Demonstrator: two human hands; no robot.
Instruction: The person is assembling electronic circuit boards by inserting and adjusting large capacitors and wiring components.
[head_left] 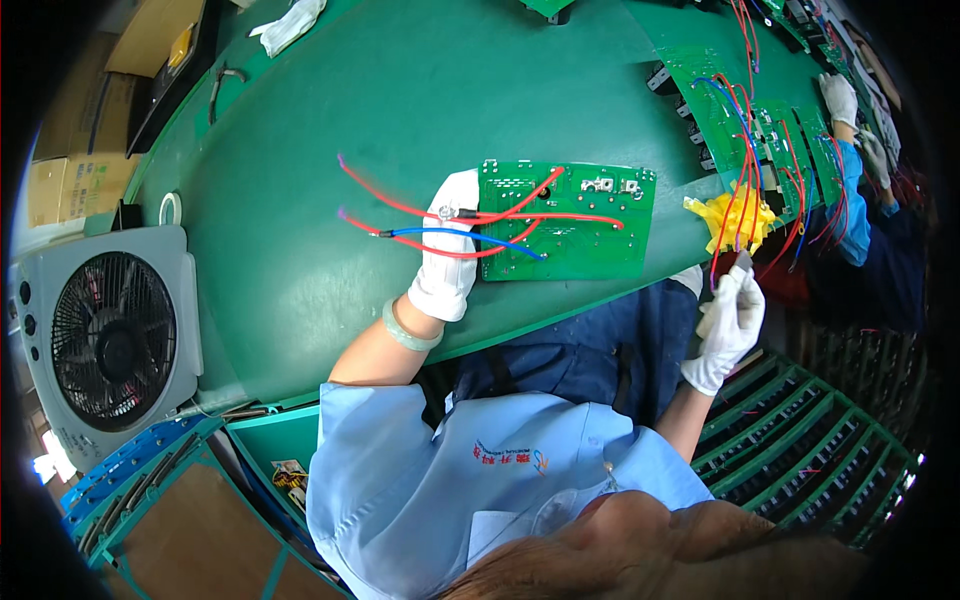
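My left hand [447,250], in a white glove, is closed on the left edge of a green circuit board [590,240] lying over the green table. Red wires [590,219] and a blue wire [490,238] run from the board leftward across that glove, their ends loose beyond it. Off the table's front edge at the right, my gloved right hand [732,325] pinches a small grey piece [743,261] whose kind I cannot make out. Just above it is a crumpled yellow plastic bag [733,217], with red wires hanging over it.
More green boards [710,110] with wires stand along the right side. A co-worker's gloved hand [839,98] is by them. At left sits a grey box fan [115,340]; a white glove [290,25] lies at the far edge. Slotted green racks [800,440] stand lower right.
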